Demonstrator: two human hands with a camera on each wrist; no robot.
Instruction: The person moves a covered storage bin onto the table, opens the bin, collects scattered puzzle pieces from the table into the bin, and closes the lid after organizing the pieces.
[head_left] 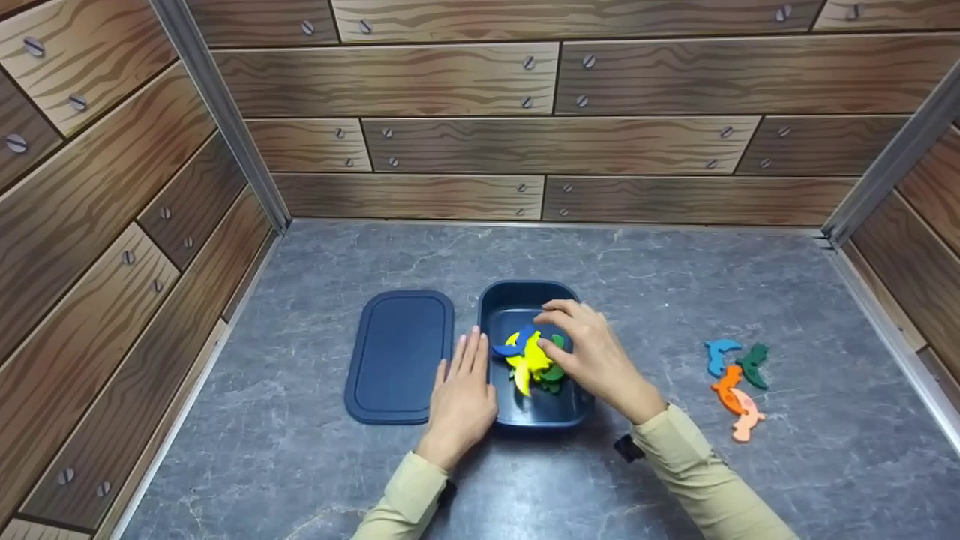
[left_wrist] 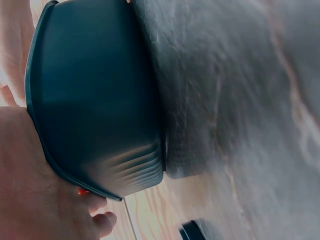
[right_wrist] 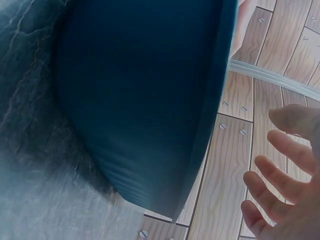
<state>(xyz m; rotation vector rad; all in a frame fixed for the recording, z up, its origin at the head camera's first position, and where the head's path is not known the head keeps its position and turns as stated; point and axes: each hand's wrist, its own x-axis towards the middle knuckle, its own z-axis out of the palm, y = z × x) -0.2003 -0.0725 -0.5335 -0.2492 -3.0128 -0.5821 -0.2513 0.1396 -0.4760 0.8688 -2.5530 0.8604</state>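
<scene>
A dark blue plastic box holds a pile of small flat pieces: a blue piece, yellow pieces and green pieces. My left hand lies along the box's left side, fingers straight, touching its rim. Over the right part of the box is my right hand, its fingers apart above the pile. In the right wrist view, nothing shows between the spread fingers. The left wrist view has the box wall beside the left hand.
The matching blue lid lies flat left of the box. To the right lie bird-shaped pieces: light blue, dark green, orange and pink. Wood-patterned walls bound the grey marbled table.
</scene>
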